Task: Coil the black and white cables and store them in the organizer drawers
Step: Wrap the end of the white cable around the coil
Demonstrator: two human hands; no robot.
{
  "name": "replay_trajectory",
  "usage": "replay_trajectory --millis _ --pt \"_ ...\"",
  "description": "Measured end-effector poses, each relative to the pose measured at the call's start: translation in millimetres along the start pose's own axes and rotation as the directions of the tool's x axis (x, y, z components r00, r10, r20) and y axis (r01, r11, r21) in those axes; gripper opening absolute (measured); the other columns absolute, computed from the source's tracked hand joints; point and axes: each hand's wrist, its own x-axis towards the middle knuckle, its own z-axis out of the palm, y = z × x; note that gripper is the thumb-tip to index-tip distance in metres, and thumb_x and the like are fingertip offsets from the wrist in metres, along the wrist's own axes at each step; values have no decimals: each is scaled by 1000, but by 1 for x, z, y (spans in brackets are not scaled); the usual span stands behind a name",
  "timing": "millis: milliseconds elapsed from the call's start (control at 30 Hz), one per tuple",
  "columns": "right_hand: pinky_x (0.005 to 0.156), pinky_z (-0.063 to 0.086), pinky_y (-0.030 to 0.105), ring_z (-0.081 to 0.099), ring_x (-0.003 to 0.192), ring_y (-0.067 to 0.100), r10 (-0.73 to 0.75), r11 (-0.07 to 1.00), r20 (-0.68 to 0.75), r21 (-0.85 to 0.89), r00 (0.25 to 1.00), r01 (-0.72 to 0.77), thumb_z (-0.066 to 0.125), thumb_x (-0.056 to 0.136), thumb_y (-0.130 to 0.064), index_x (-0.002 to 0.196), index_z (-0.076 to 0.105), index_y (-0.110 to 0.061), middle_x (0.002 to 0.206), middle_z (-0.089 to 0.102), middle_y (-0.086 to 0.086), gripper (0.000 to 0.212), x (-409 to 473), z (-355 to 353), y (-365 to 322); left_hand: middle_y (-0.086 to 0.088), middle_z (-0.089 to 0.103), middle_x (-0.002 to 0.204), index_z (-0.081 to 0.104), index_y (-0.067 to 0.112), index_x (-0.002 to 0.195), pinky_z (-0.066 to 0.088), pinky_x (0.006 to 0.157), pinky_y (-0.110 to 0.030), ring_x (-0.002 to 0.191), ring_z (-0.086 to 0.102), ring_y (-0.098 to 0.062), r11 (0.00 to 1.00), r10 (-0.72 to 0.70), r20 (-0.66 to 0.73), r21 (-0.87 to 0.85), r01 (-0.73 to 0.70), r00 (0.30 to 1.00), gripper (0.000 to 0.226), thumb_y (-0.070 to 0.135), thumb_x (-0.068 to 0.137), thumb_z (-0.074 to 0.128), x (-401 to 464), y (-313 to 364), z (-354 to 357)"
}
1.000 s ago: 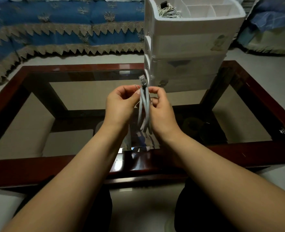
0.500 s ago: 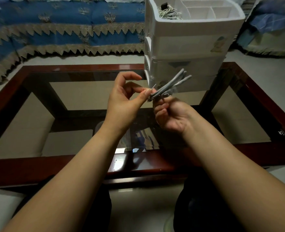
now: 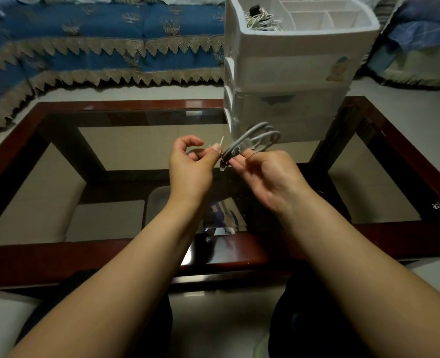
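Observation:
A pale grey cable (image 3: 255,139) folded into a flat coil is held above the glass table. My right hand (image 3: 270,177) pinches the coil near its lower end, its loops pointing up and right toward the organizer. My left hand (image 3: 190,166) pinches a thin white twist tie (image 3: 220,146) at the coil's near end. The white plastic organizer (image 3: 291,71) stands at the table's far right, its drawers shut. Its open top tray holds a bundled cable with a black tip (image 3: 261,19) in the left compartment.
The glass-topped table has a dark red wooden frame (image 3: 110,257). A sofa with a blue fringed cover (image 3: 97,47) runs behind the table. More cushions or bedding (image 3: 420,47) lie at the far right. My knees are below the table's near edge.
The coil has swung from hanging upright between both hands to pointing up and right. My left hand has shifted from gripping the coil to pinching the tie at its end.

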Motion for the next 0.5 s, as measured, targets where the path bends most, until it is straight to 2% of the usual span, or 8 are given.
replay_trajectory --millis 67,167,233,267,300,367,433,500 --pt "101 47 40 59 117 24 -135 955 10 -266 991 132 42 93 7 138 37 -2 126 60 16 47 3 -1 5 -6 63 80 47 22 91 51 68 -21 73 62 -11 997 -57 -51 -54 54 997 26 4 87 65 1 -1 0" --pt "103 44 47 58 117 19 -180 681 145 -695 973 230 58 91 -14 138 42 -13 124 64 5 49 3 -1 13 -5 63 84 49 21 90 51 67 -22 76 63 -13 977 -159 -95 -155 143 983 24 5 86 66 2 -1 -1" --pt "94 50 45 66 102 19 -198 458 243 -833 950 309 59 92 -24 116 61 -14 107 70 5 26 1 1 16 -4 62 81 49 19 88 50 58 -20 69 63 -12 966 -189 -99 -197 167 977 23 5 86 66 1 0 -1" --pt "88 53 42 68 93 17 -244 398 267 -849 932 347 58 93 -27 104 66 -15 96 72 3 18 -1 3 16 -4 61 79 48 18 86 50 56 -19 66 63 -11 967 -180 -91 -197 159 979 22 5 86 66 0 1 0" --pt "84 55 39 68 88 16 -285 386 265 -848 921 364 57 94 -28 99 68 -16 90 72 2 18 0 3 15 -4 61 77 48 17 84 50 56 -20 66 63 -11 972 -157 -76 -186 141 985 23 4 86 66 0 1 0" --pt "80 56 37 70 84 17 -286 473 220 -814 933 337 54 95 -29 97 69 -13 87 72 5 22 1 2 11 -4 60 74 47 17 80 53 62 -24 69 64 -13 986 -92 -31 -143 87 995 24 4 87 66 0 3 0" --pt "73 58 35 71 72 18 -146 683 159 -698 976 216 51 97 -30 96 68 -8 77 73 6 27 2 3 6 -5 61 75 47 17 79 56 72 -33 74 65 -18 997 -11 26 -78 13 1000 24 4 86 66 1 7 -3" --pt "62 58 30 66 54 14 18 876 90 -482 996 28 49 98 -25 95 66 -4 58 67 3 28 0 2 -1 -4 62 78 47 15 81 57 77 -35 77 67 -18 997 76 111 -9 -76 991 24 4 85 67 2 11 -5"
